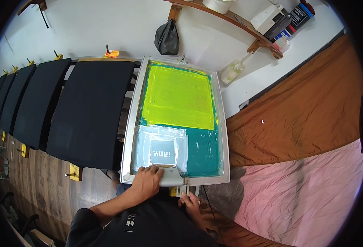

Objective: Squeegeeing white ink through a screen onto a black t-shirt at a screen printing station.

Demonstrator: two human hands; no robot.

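Note:
In front of me a silk-screen frame (225, 156) lies over the near end of a row of boards. Its mesh is teal, with a large yellow-green ink patch (179, 96) on the far part. White ink (144, 138) surrounds a small stencil window with white lettering at the near left. My left hand (147, 181) is closed over a pale grey, squeegee-like bar (172, 177) at the frame's near edge. Below that edge, my right hand (189, 201) has its fingers closed at a small metal bracket (184, 189); its grip is partly hidden.
Several boards covered in black cloth (93, 107) run off to the left, with yellow brackets (75, 173) at their ends. A brown sheet (296, 107) and a pink sheet (305, 193) hang at the right. A wooden shelf (239, 22) and a black bag (167, 38) are on the wall.

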